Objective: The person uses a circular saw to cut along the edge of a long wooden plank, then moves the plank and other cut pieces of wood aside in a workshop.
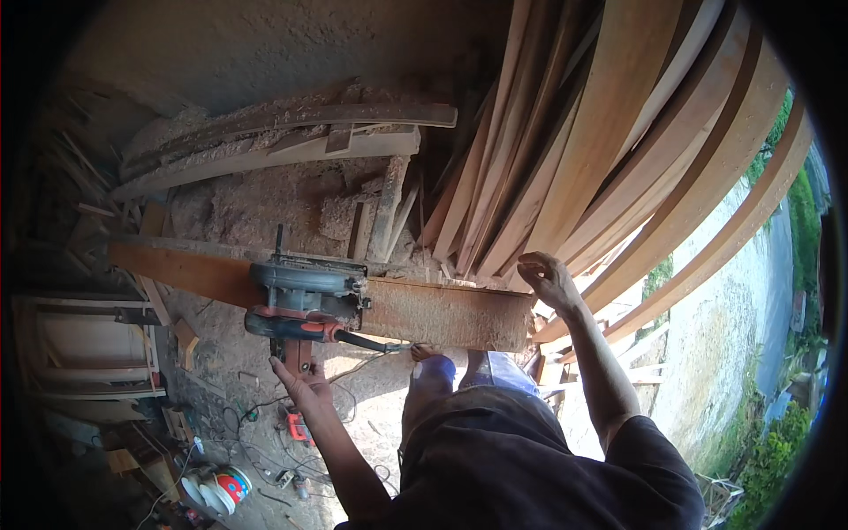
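L grip [305, 386] is spread, fingers apart, just below the power tool [305, 281]; can't tell if it's touching, but palm-up pose suggests it's there to steady or catch that end. R grip [549, 281] has fingers bent, near the R end of the thick timber [446, 314]; can't tell if it pinches anything, prob. kept clear of the tool. Tool sits on the timber, toward its L end, handle [291, 327] facing the person, likely for easy reach; cord [371, 343] trails off that same side, presumably so it stays off the wood. Smoother plank [177, 269] shows L of tool, can't tell if same pc. Farther out: long boards [609, 115] stand in a bunch upper R, prob. to save floor space; shavings [212, 208] heaped behind; red tool [300, 428] & bucket [225, 490] on floor, lower L, w/ loose cables around.
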Available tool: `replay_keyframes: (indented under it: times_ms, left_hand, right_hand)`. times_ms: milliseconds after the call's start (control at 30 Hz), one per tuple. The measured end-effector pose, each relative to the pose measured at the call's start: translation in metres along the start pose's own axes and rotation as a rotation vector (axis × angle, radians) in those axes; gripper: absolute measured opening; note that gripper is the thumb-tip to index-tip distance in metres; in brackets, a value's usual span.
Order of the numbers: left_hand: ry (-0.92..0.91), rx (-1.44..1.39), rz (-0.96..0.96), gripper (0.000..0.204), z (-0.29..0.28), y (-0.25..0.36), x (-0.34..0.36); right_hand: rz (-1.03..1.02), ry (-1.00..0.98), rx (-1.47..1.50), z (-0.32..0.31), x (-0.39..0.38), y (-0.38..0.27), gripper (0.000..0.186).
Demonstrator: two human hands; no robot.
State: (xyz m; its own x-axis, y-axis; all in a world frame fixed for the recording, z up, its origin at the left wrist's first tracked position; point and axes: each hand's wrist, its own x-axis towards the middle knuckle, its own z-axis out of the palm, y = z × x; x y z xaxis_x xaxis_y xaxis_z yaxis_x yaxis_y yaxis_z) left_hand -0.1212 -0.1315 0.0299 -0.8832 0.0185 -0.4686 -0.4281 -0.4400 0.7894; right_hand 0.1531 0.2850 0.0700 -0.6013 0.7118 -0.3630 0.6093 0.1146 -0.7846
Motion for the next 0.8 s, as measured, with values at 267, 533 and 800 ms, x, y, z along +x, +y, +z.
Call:
replay_keyframes:
  times_ms: [267,533,800]
  left_hand:
    - [0.129,0.008,-0.101,0.057,-0.009,0.010,0.010]
    - [-0.094,0.065,-0.059,0.063,0.000,0.016,0.000]
    - [-0.365,-0.031,-0.138,0.056,-0.003,0.015,0.001]
  right_hand:
    - [0.065,-0.429,0.387,-0.003,-0.007,0.074,0.043]
    - [0.139,-0.376,0.374,-0.003,-0.005,0.076,0.033]
    - [0.065,-0.251,0.142,-0.006,-0.007,0.042,0.038]
